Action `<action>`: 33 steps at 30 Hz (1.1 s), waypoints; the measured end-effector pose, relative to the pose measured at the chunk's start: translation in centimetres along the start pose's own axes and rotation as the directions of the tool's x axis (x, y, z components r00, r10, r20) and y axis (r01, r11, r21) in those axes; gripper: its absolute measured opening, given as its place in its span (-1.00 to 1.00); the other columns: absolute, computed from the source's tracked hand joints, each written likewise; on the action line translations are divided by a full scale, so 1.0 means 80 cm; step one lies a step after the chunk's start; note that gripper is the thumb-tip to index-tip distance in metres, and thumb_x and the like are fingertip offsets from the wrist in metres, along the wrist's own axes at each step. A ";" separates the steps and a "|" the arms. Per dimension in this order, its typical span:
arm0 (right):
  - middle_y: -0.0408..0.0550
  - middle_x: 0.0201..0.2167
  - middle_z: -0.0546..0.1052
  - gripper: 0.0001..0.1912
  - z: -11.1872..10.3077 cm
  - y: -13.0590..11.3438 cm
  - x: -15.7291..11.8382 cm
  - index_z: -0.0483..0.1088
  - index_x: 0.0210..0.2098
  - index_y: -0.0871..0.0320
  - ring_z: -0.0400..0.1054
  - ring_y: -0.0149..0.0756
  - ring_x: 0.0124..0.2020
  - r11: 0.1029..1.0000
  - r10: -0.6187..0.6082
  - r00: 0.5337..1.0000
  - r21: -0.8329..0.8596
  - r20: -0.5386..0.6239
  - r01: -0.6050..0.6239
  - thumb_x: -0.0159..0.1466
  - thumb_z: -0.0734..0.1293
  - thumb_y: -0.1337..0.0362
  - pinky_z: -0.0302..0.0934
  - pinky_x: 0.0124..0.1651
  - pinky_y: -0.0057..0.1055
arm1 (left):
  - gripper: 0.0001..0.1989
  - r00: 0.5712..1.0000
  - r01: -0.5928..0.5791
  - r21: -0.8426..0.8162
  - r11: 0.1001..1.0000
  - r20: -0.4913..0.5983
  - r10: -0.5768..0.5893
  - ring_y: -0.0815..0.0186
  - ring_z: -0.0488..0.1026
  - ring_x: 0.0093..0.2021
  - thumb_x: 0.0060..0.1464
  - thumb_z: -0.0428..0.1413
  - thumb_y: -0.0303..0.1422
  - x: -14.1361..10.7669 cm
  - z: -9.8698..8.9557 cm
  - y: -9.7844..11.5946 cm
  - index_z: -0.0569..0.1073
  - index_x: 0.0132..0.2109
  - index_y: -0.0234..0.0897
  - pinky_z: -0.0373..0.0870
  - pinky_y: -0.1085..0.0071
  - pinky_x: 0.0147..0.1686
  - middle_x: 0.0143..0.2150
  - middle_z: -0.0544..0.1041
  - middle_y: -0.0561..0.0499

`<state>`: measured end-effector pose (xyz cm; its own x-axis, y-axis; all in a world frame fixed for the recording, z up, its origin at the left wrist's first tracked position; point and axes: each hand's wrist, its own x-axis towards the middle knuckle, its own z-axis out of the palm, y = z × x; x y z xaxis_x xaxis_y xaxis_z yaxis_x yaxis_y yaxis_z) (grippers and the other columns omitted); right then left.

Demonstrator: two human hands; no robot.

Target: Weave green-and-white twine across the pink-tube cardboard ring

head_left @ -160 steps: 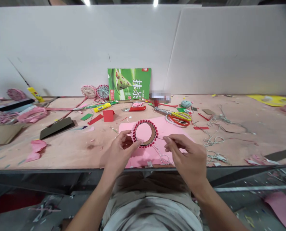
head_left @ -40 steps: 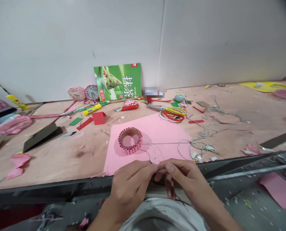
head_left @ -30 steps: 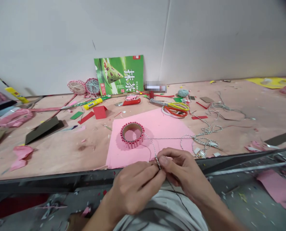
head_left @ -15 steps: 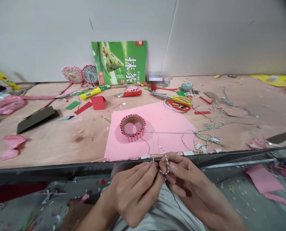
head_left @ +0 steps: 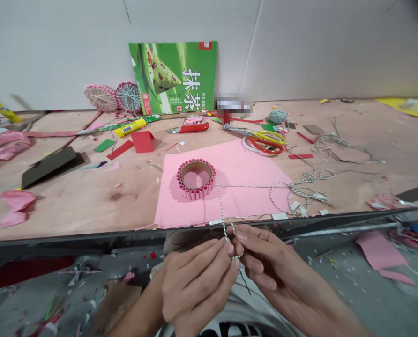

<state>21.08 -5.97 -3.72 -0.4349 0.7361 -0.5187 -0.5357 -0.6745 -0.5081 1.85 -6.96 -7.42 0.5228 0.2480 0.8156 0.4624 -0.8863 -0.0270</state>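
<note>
My left hand [head_left: 200, 281] pinches a green-and-white twisted string [head_left: 221, 201] in front of the table edge. Close against its fingertips, my right hand [head_left: 265, 257] grips the same string, which bends into a small loop between the hands. A dark loose end hangs below them. The string runs up to a cardboard ring edged with pink paper tubes [head_left: 197, 180], which rests on pink paper sheets [head_left: 251, 164]. Another stretch of string leads right from the ring to a loose tangle [head_left: 307, 189].
Scissors [head_left: 265, 142], a red cutter [head_left: 195, 127], a yellow glue stick [head_left: 130, 127] and a string ball [head_left: 278, 116] lie farther back. A green packet [head_left: 175, 77] leans on the wall beside two string-wound discs [head_left: 101, 97]. Dark folded card [head_left: 52, 166] is at left.
The view has tilted slightly, so the table appears higher. The string loop between my hands has become smaller and lower, and the string up to the ring looks straighter.
</note>
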 end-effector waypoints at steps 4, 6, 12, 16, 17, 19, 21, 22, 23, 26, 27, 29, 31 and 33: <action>-0.26 -0.63 0.32 -0.58 0.001 0.002 0.009 0.49 -0.46 0.27 -0.07 -0.69 -0.68 0.998 0.034 0.999 -0.045 -0.015 -0.034 -0.04 0.69 0.14 -0.14 -0.73 -0.71 | -0.75 0.994 -0.074 -0.027 0.997 0.084 0.076 0.13 0.51 0.26 0.35 0.03 -0.57 -0.001 -0.009 -0.006 0.62 -0.04 -0.47 0.51 0.26 0.24 0.01 0.70 -0.18; -0.27 -0.63 0.33 -0.58 0.001 0.001 0.013 0.49 -0.45 0.27 -0.06 -0.69 -0.69 0.996 0.055 0.998 -0.067 -0.025 -0.056 -0.06 0.70 0.16 -0.17 -0.74 -0.72 | -0.74 0.995 -0.047 -0.036 0.998 0.089 0.050 0.14 0.53 0.25 0.36 0.01 -0.57 -0.001 -0.008 -0.004 0.61 -0.03 -0.50 0.51 0.26 0.25 -0.02 0.71 -0.18; -0.27 -0.60 0.34 -0.61 0.000 -0.007 0.018 0.48 -0.41 0.26 -0.06 -0.71 -0.70 0.990 0.096 0.995 -0.109 0.038 -0.091 0.02 0.67 0.16 -0.23 -0.75 -0.72 | -0.73 0.995 -0.005 -0.068 0.998 0.095 0.011 0.18 0.54 0.23 0.38 0.00 -0.57 -0.002 -0.008 0.001 0.61 -0.02 -0.49 0.55 0.28 0.21 -0.01 0.71 -0.17; -0.22 -0.51 0.42 -0.71 -0.005 -0.010 0.016 0.55 -0.31 0.25 -0.04 -0.72 -0.69 0.990 0.123 0.981 -0.088 0.149 -0.110 0.12 0.63 0.22 -0.17 -0.72 -0.73 | -0.74 0.995 0.094 -0.114 0.989 0.024 -0.092 0.24 0.55 0.22 0.38 0.00 -0.56 -0.001 -0.011 -0.003 0.60 -0.03 -0.47 0.54 0.39 0.22 -0.06 0.72 -0.14; -0.21 -0.49 0.43 -0.73 -0.005 -0.010 0.017 0.56 -0.28 0.25 -0.03 -0.72 -0.68 0.990 0.127 0.977 -0.087 0.169 -0.114 0.14 0.62 0.23 -0.15 -0.71 -0.74 | -0.75 0.994 0.113 -0.123 0.986 0.004 -0.113 0.26 0.56 0.20 0.39 0.01 -0.57 0.001 -0.012 -0.005 0.60 -0.04 -0.46 0.53 0.41 0.22 -0.08 0.72 -0.13; -0.20 -0.46 0.43 -0.75 -0.006 -0.011 0.018 0.58 -0.26 0.25 -0.01 -0.73 -0.67 0.989 0.131 0.968 -0.089 0.214 -0.115 0.18 0.60 0.22 -0.12 -0.70 -0.74 | -0.76 0.994 0.108 -0.130 0.986 0.019 -0.107 0.26 0.58 0.18 0.39 0.02 -0.57 0.005 -0.016 -0.008 0.60 -0.06 -0.45 0.55 0.41 0.20 -0.08 0.73 -0.13; -0.21 -0.46 0.42 -0.74 -0.006 -0.012 0.021 0.59 -0.23 0.25 -0.01 -0.72 -0.67 0.989 0.133 0.956 -0.093 0.263 -0.113 0.19 0.59 0.21 -0.13 -0.70 -0.73 | -0.79 0.991 0.109 -0.129 0.986 0.092 -0.097 0.25 0.59 0.16 0.39 0.04 -0.56 0.010 -0.022 -0.011 0.59 -0.06 -0.46 0.57 0.39 0.17 -0.08 0.73 -0.14; -0.21 -0.46 0.41 -0.74 -0.006 -0.012 0.022 0.59 -0.23 0.25 -0.01 -0.71 -0.66 0.990 0.130 0.951 -0.095 0.280 -0.107 0.19 0.59 0.20 -0.14 -0.70 -0.72 | -0.79 0.987 0.121 -0.127 0.984 0.118 -0.106 0.25 0.59 0.16 0.38 0.04 -0.57 0.012 -0.026 -0.012 0.59 -0.06 -0.47 0.58 0.39 0.16 -0.08 0.73 -0.15; -0.21 -0.47 0.40 -0.74 -0.006 -0.012 0.023 0.59 -0.23 0.25 -0.02 -0.71 -0.66 0.990 0.127 0.947 -0.101 0.295 -0.101 0.20 0.59 0.20 -0.15 -0.70 -0.72 | -0.79 0.983 0.134 -0.127 0.983 0.144 -0.116 0.24 0.60 0.15 0.38 0.04 -0.57 0.014 -0.029 -0.012 0.59 -0.06 -0.48 0.58 0.38 0.16 -0.08 0.73 -0.16; -0.26 -0.57 0.33 -0.76 -0.007 -0.011 0.026 0.59 -0.26 0.23 -0.04 -0.69 -0.67 0.988 0.125 0.944 -0.121 0.307 -0.091 0.20 0.59 0.20 -0.17 -0.69 -0.73 | -0.80 0.986 0.131 -0.145 0.981 0.118 -0.114 0.23 0.60 0.14 0.38 0.05 -0.57 0.014 -0.033 -0.013 0.59 -0.07 -0.50 0.58 0.39 0.15 -0.12 0.73 -0.17; -0.27 -0.60 0.31 -0.77 -0.008 -0.011 0.027 0.58 -0.27 0.22 -0.04 -0.68 -0.67 0.988 0.128 0.945 -0.125 0.300 -0.094 0.20 0.59 0.21 -0.18 -0.68 -0.73 | -0.80 0.986 0.134 -0.153 0.979 0.117 -0.117 0.22 0.60 0.15 0.37 0.06 -0.57 0.012 -0.033 -0.013 0.59 -0.06 -0.51 0.58 0.38 0.15 -0.12 0.73 -0.17; -0.26 -0.59 0.33 -0.77 -0.009 -0.010 0.028 0.56 -0.29 0.22 -0.02 -0.68 -0.67 0.987 0.137 0.949 -0.121 0.286 -0.106 0.20 0.59 0.21 -0.18 -0.68 -0.73 | -0.82 0.984 0.155 -0.176 0.972 0.115 -0.136 0.20 0.59 0.15 0.37 0.07 -0.56 0.006 -0.029 -0.014 0.59 -0.05 -0.51 0.61 0.36 0.12 -0.11 0.72 -0.19; -0.23 -0.52 0.39 -0.74 -0.010 -0.009 0.030 0.53 -0.30 0.22 0.03 -0.68 -0.67 0.987 0.143 0.947 -0.107 0.288 -0.117 0.19 0.59 0.19 -0.16 -0.69 -0.71 | -0.82 0.983 0.180 -0.222 0.958 0.076 -0.167 0.19 0.61 0.12 0.37 0.08 -0.57 0.001 -0.022 -0.014 0.58 -0.04 -0.49 0.65 0.34 0.05 -0.10 0.72 -0.20; -0.21 -0.47 0.42 -0.71 -0.010 -0.008 0.032 0.50 -0.30 0.22 0.08 -0.68 -0.67 0.987 0.139 0.942 -0.115 0.306 -0.108 0.19 0.59 0.17 -0.13 -0.70 -0.70 | -0.85 0.973 0.212 -0.287 0.934 -0.025 -0.229 0.22 0.66 0.01 0.33 0.10 -0.61 -0.002 -0.014 -0.014 0.58 -0.08 -0.45 0.68 0.39 -0.06 -0.15 0.71 -0.18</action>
<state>20.87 -3.74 -5.26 -0.7052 0.6173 -0.3488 -0.3985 -0.7520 -0.5250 0.42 -6.44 -6.89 0.3851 0.4343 0.8143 0.3369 -0.8876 0.3141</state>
